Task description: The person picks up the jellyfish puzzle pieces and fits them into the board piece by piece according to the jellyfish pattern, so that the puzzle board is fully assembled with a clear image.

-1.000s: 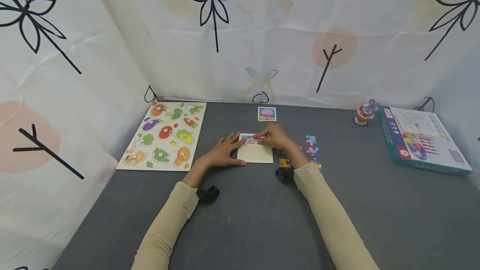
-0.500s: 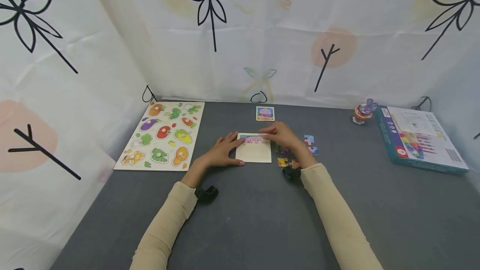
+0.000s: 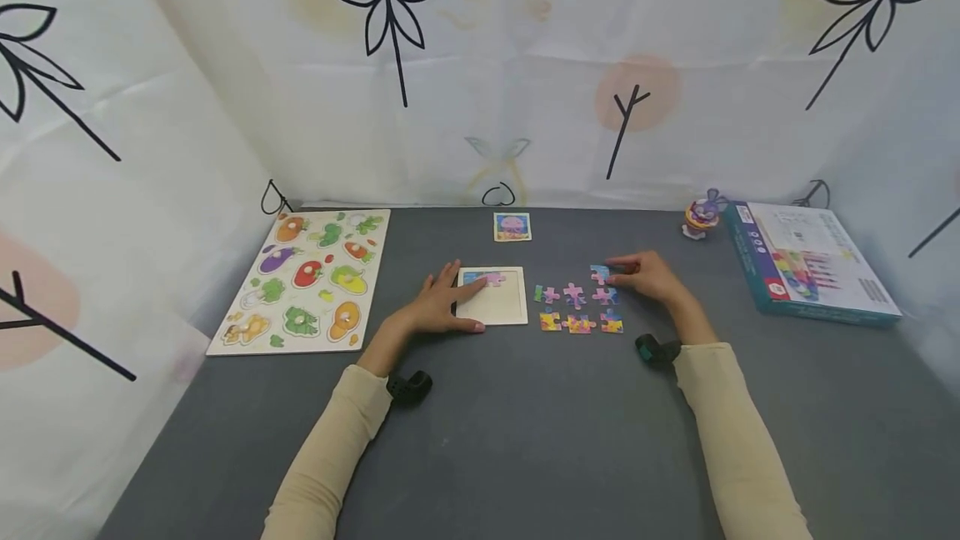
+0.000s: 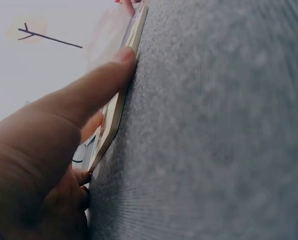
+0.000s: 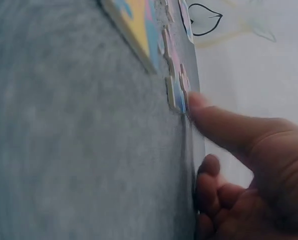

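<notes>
My left hand [image 3: 438, 305] rests at the left side of a square wooden puzzle tray [image 3: 498, 307], index finger lying over its frame and thumb by the near edge. Along the tray's far edge sit a blue piece and a pink piece [image 3: 495, 278]. At the far right of the loose pieces, my right hand [image 3: 648, 277] pinches a blue-and-pink puzzle piece [image 3: 599, 272] by its right side, thumb and index finger at it. In the right wrist view the thumb [image 5: 223, 125] meets the piece's edge, and the index fingertip is hidden.
Several loose puzzle pieces [image 3: 574, 295] lie in rows right of the tray. A small picture card [image 3: 512, 227] lies behind it. A vegetable board [image 3: 300, 282] is at left; a figurine [image 3: 702, 215] and a flat box [image 3: 813, 265] stand at the back right.
My right hand has left the tray and moved right to the loose pieces, with a pink piece left lying in the tray. The left hand stays at the tray; the head view has shifted right.
</notes>
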Motion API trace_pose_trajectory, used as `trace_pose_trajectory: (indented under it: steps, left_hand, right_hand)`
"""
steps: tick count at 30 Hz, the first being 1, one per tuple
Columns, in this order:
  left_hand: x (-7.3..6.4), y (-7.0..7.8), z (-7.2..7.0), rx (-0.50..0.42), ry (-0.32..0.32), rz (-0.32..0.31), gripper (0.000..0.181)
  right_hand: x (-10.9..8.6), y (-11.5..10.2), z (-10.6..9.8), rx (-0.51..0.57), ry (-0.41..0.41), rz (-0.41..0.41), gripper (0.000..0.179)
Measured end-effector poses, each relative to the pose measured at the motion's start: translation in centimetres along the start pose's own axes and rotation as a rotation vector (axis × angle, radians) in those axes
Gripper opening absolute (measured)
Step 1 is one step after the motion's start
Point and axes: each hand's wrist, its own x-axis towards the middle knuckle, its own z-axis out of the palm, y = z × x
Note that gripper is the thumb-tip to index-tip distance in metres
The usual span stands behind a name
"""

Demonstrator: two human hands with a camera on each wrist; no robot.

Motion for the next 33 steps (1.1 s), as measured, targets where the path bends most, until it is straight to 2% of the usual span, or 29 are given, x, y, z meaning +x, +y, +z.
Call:
trace_pose_trajectory:
  steps: [5,12,16,20,24,27,33]
  left_hand:
    - [-0.1,-0.1,0.0,0.013,0.01,-0.016,0.085]
    - [-0.4,-0.1,-0.2,0.008,0.032,0.0,0.084]
    - [-0.5,-0.1,0.0,-0.004,0.041,0.014,0.083]
    - [-0.4,-0.2,0.2,0.001,0.039,0.019,0.083]
    - [-0.3,-0.2,0.3,0.004,0.035,0.015,0.083]
    - [-0.2,-0.2,0.3,0.008,0.028,0.005,0.084]
    - [-0.2,0.0,0.2,0.011,0.021,0.002,0.083]
  right_hand:
    - [0.5,-0.2,0.2,0.006,-0.032,0.033,0.036]
    - [1.3,-0.8,0.7,0.007,0.019,0.076,0.036]
    - [1.8,-2.2,1.7,-0.013,0.074,0.089,0.036]
    - [2.4,-4.4,3.1,-0.033,0.098,0.065,0.036]
    - [3.1,-6.9,4.8,-0.002,0.061,0.026,0.036]
    - [3.4,-8.8,6.1,0.032,0.005,0.007,0.034]
    - [4.1,-10.5,7.9,-0.005,-0.056,-0.014,0.035]
